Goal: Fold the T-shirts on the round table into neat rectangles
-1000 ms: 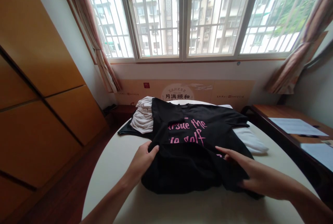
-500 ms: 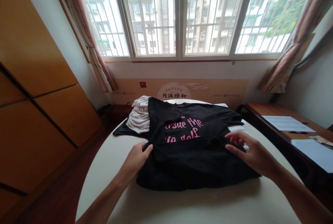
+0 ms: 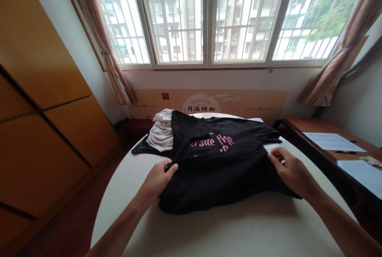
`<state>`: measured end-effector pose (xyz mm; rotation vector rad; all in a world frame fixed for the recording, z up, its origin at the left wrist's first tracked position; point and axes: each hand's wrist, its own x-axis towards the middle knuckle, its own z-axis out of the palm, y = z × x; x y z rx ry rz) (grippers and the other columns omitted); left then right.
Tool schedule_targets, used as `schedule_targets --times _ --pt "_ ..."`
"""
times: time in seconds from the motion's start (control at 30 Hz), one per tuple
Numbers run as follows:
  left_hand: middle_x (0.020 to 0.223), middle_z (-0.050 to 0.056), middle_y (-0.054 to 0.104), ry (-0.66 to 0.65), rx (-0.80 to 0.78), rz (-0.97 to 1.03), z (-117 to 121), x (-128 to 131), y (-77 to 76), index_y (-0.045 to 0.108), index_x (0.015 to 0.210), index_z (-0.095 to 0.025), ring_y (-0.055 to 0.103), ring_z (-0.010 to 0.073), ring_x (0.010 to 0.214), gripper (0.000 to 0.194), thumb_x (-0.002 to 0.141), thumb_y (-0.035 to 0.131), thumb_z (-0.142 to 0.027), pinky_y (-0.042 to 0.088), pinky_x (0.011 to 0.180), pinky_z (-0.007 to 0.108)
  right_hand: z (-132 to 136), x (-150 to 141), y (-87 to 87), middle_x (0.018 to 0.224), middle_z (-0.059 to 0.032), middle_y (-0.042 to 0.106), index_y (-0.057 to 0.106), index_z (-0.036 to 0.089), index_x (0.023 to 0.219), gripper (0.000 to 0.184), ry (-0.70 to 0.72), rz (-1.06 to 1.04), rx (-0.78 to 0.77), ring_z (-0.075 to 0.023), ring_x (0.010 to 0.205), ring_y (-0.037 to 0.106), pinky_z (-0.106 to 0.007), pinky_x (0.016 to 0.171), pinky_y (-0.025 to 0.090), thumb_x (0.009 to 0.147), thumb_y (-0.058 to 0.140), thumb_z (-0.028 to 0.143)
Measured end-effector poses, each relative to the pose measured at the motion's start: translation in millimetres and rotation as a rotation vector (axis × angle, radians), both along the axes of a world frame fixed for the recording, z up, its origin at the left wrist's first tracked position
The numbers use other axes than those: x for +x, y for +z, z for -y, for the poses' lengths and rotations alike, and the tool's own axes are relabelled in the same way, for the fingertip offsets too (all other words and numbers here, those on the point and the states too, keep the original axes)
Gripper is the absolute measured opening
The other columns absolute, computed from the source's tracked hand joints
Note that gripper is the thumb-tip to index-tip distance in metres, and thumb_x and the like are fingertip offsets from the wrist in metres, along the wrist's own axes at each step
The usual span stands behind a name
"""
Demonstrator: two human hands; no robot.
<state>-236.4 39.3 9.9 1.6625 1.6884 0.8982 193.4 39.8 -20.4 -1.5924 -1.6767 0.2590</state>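
Firmly, the left hand [image 3: 156, 180] and right hand [image 3: 294, 172] pinch a folded edge of a black cotton T-shirt with pink lettering [image 3: 215, 173], both curled closed on its cloth at either side

On the black T-shirt [image 3: 217, 177] we read pink brush letters, "rsue the", their start lost in a fold, with a small pale "TED" above and a pink fragment below that we cannot make out. On the tan wall board [image 3: 262, 102] under the window we read "ZANKEE" above the Chinese "月满颐和". Its red seal [image 3: 165, 96] and small side lines are too small for us to read.
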Motion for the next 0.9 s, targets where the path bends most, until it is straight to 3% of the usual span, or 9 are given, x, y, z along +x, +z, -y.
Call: schedule_targets --times 0.1,0.23,0.3,0.43,0.53,0.63,0.7,0.8,0.9 --pt "0.074 0.005 0.07 -0.01 0.023 0.041 3.8 1.6 5.4 0.067 0.075 -0.019 0.067 0.0278 0.078 0.043 0.078 0.062 -0.062 0.049 0.071 0.034 -5.7 1.9 -6.3 0.087 -0.0072 0.071 0.063 0.024 0.093 0.035 0.041 0.017 -0.078 -0.0271 0.081 0.066 -0.04 0.078 0.051 0.092 0.056 0.058" --pt "0.074 0.004 0.069 -0.048 0.034 0.112 11.3 4.4 15.1 0.067 0.073 -0.019 0.066 0.0273 0.081 0.045 0.078 0.067 -0.064 0.051 0.072 0.032 -12.1 1.6 -15.5 0.107 -0.0116 0.075 0.063 0.019 0.124 0.062 0.036 -0.035 -0.148 -0.0254 0.077 0.067 -0.041 0.076 0.054 0.084 0.064 0.066" --pt "0.075 0.004 0.068 -0.07 0.01 0.173 16.2 6.1 21.5 0.068 0.075 -0.019 0.066 0.027 0.081 0.048 0.077 0.068 -0.067 0.052 0.071 0.032 -14.6 2.6 -18.1 0.099 -0.0101 0.076 0.063 0.018 0.13 0.068 0.058 -0.039 -0.186 -0.0248 0.071 0.066 -0.04 0.072 0.054 0.082 0.067 0.065" --pt "0.075 0.006 0.068 -0.149 -0.114 0.352 27.3 6.2 35.1 0.07 0.079 -0.017 0.066 0.0256 0.077 0.053 0.077 0.07 -0.07 0.052 0.066 0.031 -14.0 5.6 -9.9 0.081 -0.0074 0.074 0.076 0.02 0.1 0.042 0.174 -0.077 -0.231 -0.0302 0.078 0.07 -0.041 0.074 0.055 0.082 0.068 0.058" --pt "0.079 0.008 0.07 -0.22 -0.202 0.516 37.7 -0.7 42.0 0.073 0.085 -0.015 0.066 0.024 0.074 0.053 0.074 0.076 -0.067 0.053 0.065 0.031 -4.4 9.1 8.0 0.093 -0.0094 0.078 0.076 0.022 0.09 0.037 0.217 -0.341 -0.27 -0.0342 0.092 0.073 -0.044 0.084 0.058 0.084 0.07 0.059" --pt "0.082 0.009 0.072 -0.219 -0.209 0.595 49.7 -13.0 43.2 0.076 0.093 -0.015 0.067 0.0237 0.073 0.054 0.068 0.083 -0.062 0.054 0.065 0.032 11.7 13.2 25.2 0.108 -0.011 0.079 0.074 0.024 0.118 0.046 0.288 -0.739 -0.363 -0.0338 0.097 0.075 -0.046 0.088 0.06 0.088 0.071 0.059" --pt "0.083 0.008 0.072 -0.187 -0.186 0.59 56.1 -20.5 41.4 0.077 0.096 -0.016 0.067 0.0243 0.074 0.054 0.066 0.086 -0.06 0.054 0.065 0.032 21.2 14.1 30.6 0.11 -0.0119 0.078 0.065 0.026 0.137 0.059 0.32 -0.831 -0.383 -0.0317 0.091 0.076 -0.046 0.083 0.061 0.088 0.072 0.058" --pt "0.082 0.007 0.071 -0.173 -0.168 0.542 59.6 -24.6 38.1 0.076 0.093 -0.017 0.066 0.0242 0.075 0.051 0.065 0.086 -0.058 0.054 0.064 0.03 26.6 11.6 27.6 0.112 -0.0101 0.077 0.05 0.031 0.154 0.072 0.343 -0.734 -0.339 -0.027 0.083 0.074 -0.04 0.072 0.06 0.09 0.071 0.055" --pt "0.082 0.006 0.069 -0.222 -0.172 0.521 55.6 -21.2 37.1 0.074 0.088 -0.017 0.063 0.0209 0.073 0.047 0.069 0.085 -0.058 0.05 0.06 0.026 21.6 9.5 16.7 0.104 -0.0086 0.077 0.071 0.026 0.131 0.05 0.392 -0.542 -0.368 -0.0257 0.081 0.071 -0.034 0.064 0.056 0.086 0.072 0.047"
